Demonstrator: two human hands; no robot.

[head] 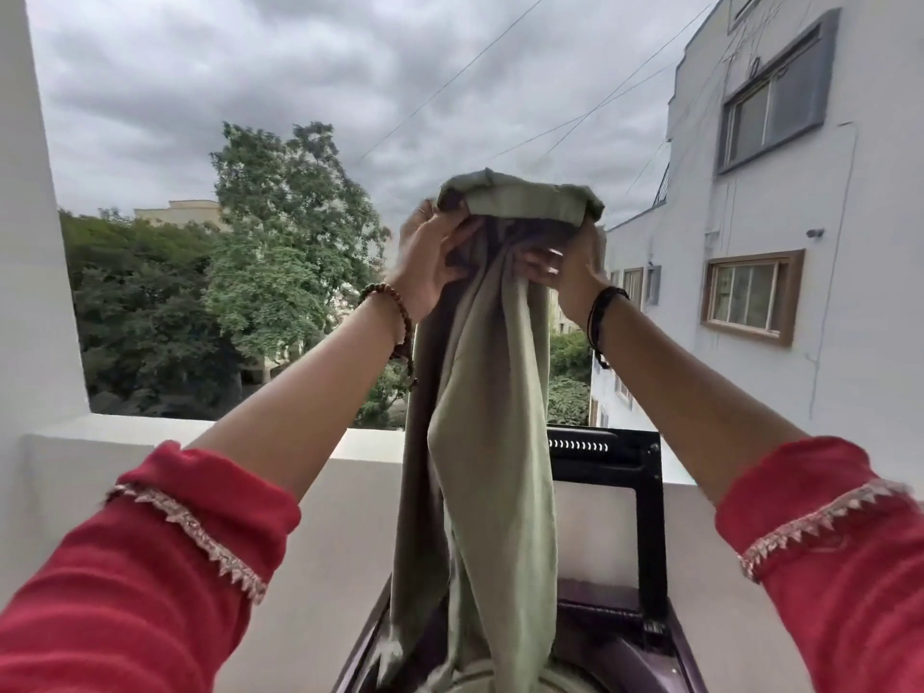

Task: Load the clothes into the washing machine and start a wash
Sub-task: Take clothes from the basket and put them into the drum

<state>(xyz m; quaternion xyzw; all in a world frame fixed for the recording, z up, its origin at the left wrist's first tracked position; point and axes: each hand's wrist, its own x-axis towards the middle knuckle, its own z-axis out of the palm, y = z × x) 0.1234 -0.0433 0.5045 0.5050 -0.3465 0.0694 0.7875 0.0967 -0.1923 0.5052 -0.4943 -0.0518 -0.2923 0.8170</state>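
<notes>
A long pale green garment point(495, 442) hangs from both raised hands, its folded waistband at the top against the sky. My left hand point(430, 252) grips the waistband's left end. My right hand point(565, 272) holds the right end, with fingers reaching into the cloth. The garment's lower end drops into the open top of the washing machine point(665, 662) at the bottom edge of the view. The machine's dark lid point(615, 467) stands raised behind the cloth. The drum is mostly hidden by the fabric.
A white balcony parapet point(200, 442) runs behind the machine. A white pillar point(25, 242) stands at the left. Beyond are trees point(250, 267) and a neighbouring white building point(775, 242) at the right.
</notes>
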